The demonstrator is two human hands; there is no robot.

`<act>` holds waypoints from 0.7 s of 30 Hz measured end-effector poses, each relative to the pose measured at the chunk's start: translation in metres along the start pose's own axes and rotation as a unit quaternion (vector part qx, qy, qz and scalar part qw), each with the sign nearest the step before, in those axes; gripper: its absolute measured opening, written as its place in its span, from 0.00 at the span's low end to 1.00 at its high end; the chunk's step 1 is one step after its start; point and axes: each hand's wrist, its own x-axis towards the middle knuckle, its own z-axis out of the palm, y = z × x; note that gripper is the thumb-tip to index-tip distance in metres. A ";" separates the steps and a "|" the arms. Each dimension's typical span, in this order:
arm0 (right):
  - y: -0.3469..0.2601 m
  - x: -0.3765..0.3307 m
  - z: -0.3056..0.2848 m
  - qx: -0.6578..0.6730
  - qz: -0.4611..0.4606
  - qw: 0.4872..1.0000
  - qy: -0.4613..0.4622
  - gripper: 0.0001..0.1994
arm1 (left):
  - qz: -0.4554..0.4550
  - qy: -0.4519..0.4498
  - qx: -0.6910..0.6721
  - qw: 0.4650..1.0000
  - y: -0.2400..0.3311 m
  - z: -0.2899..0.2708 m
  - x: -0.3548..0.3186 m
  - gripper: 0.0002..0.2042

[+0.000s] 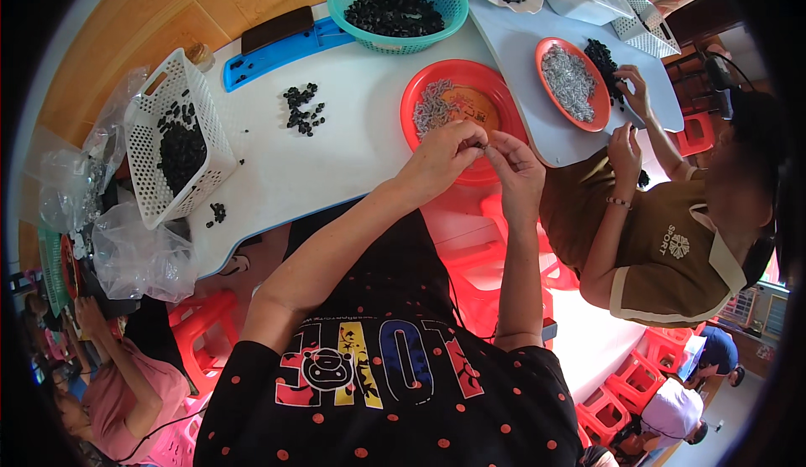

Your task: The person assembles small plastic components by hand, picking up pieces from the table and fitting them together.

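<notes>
My left hand [438, 160] and my right hand [517, 167] meet over the near edge of a red plastic basin [408, 114]. Thumb and fingers of both are pinched together at one spot. Whatever lies between the fingertips is tiny and mostly covered, so its kind cannot be told. Inside the basin is a heap of small grey, slim parts [434, 106]. Left of it, on the white table [353, 114], small black pieces [303, 111] lie in a loose pile.
A white perforated basket [215, 141] holding black pieces stands at left, beside clear plastic bags [143, 249]. Behind are a blue tray [290, 54] and a green basket [399, 44] of black pieces. At right, a co-worker [663, 232] handles parts beside an orange-red dish [542, 68].
</notes>
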 end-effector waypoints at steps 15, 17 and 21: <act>0.011 0.006 0.009 -0.211 -0.069 0.974 -0.049 0.06 | -0.122 0.002 -0.083 0.989 -0.009 -0.017 -0.006 0.08; 0.009 0.006 0.009 -0.242 -0.095 0.963 -0.073 0.06 | -0.135 -0.003 -0.083 0.987 -0.009 -0.020 -0.006 0.09; 0.010 0.015 0.015 -0.263 -0.162 0.945 -0.104 0.05 | -0.177 -0.009 -0.130 0.975 -0.015 -0.024 -0.004 0.08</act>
